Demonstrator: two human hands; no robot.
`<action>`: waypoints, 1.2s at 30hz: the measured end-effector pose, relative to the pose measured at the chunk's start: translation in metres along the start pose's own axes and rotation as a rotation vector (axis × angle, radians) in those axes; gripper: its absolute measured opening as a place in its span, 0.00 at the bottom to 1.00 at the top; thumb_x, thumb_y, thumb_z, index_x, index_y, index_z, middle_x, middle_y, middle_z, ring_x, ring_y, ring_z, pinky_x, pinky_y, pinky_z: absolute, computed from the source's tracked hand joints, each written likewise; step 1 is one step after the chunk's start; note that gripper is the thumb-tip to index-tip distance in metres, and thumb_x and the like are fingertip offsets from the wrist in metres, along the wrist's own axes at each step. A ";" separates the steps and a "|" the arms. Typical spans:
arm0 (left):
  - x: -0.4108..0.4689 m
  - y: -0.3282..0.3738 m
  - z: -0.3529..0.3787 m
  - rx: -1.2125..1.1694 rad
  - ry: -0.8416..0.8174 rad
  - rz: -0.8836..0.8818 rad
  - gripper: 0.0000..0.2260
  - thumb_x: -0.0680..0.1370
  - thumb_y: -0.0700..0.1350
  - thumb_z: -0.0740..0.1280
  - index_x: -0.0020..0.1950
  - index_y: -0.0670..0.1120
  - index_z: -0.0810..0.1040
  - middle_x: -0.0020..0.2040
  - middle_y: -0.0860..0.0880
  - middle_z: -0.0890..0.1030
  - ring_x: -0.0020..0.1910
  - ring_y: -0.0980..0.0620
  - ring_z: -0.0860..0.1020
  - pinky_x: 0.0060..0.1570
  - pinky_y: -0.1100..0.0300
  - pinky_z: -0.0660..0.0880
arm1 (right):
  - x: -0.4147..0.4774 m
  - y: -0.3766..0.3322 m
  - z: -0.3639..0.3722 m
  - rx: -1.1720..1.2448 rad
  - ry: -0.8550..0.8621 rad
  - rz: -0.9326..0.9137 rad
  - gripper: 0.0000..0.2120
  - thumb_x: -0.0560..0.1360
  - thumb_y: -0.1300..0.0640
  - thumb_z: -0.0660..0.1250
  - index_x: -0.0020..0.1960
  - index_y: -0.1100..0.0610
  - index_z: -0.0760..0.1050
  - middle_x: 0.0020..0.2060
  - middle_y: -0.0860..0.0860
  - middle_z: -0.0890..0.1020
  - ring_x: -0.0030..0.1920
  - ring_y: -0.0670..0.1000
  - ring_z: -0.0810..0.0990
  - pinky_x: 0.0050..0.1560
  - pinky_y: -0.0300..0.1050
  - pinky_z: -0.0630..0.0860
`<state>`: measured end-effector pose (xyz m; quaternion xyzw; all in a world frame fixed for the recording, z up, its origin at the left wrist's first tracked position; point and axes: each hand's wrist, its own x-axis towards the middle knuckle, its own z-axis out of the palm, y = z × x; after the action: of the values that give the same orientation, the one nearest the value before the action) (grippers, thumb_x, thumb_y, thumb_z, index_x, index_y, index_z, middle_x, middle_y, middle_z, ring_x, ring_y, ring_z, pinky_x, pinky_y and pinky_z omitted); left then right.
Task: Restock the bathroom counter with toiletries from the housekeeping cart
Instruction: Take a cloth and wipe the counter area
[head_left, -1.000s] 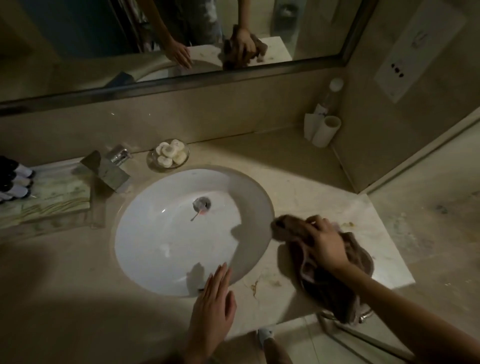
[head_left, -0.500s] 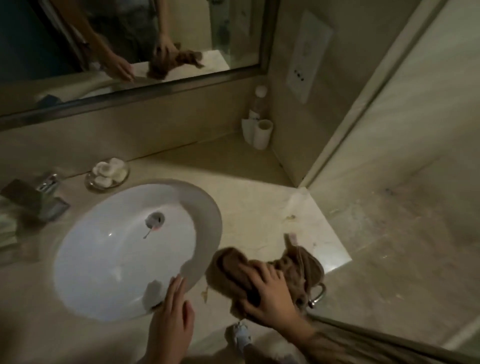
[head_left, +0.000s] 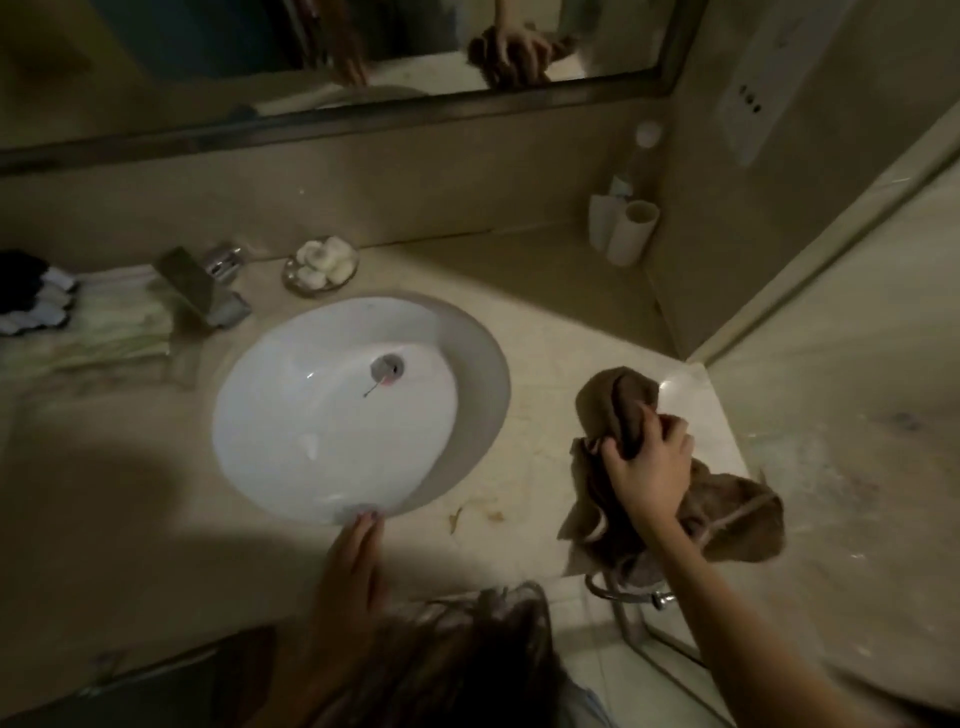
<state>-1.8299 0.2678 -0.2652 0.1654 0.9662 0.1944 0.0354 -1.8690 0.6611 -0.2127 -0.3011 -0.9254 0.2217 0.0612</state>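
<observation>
Two hands: right hand (head_left: 648, 467) clutches a crumpled brown cloth (head_left: 618, 410) on the beige marble counter (head_left: 545, 353); left hand (head_left: 353, 566) lies flat, fingers straight.

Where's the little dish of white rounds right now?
Head view, left of centre: the dish sits on the counter behind the sink basin, just right of the faucet, near the backsplash.

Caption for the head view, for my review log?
Right hand grips a brown cloth on the counter beside the white sink; left hand lies flat at its rim.
</observation>
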 end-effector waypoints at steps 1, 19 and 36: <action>-0.008 -0.001 0.001 0.003 0.012 0.009 0.22 0.80 0.46 0.51 0.72 0.41 0.66 0.75 0.45 0.62 0.71 0.43 0.66 0.70 0.50 0.63 | -0.015 -0.013 0.008 0.005 -0.013 -0.063 0.30 0.70 0.46 0.69 0.68 0.55 0.68 0.61 0.62 0.69 0.57 0.64 0.69 0.56 0.58 0.73; -0.098 -0.030 -0.051 -0.123 0.107 -0.411 0.26 0.78 0.45 0.55 0.76 0.42 0.57 0.77 0.47 0.55 0.75 0.46 0.59 0.72 0.49 0.63 | -0.200 -0.189 0.098 0.126 -0.389 -0.608 0.30 0.71 0.49 0.67 0.71 0.50 0.66 0.62 0.56 0.71 0.56 0.60 0.72 0.48 0.53 0.77; -0.174 -0.102 -0.082 -0.167 0.130 -0.786 0.31 0.78 0.42 0.59 0.77 0.46 0.46 0.78 0.46 0.52 0.77 0.47 0.50 0.73 0.55 0.46 | -0.297 -0.302 0.162 0.038 -0.389 -0.426 0.32 0.68 0.52 0.73 0.70 0.55 0.69 0.63 0.59 0.74 0.61 0.65 0.72 0.52 0.63 0.72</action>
<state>-1.7080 0.0915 -0.2279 -0.2326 0.9370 0.2537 0.0592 -1.8279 0.2093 -0.2171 -0.0508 -0.9579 0.2746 -0.0665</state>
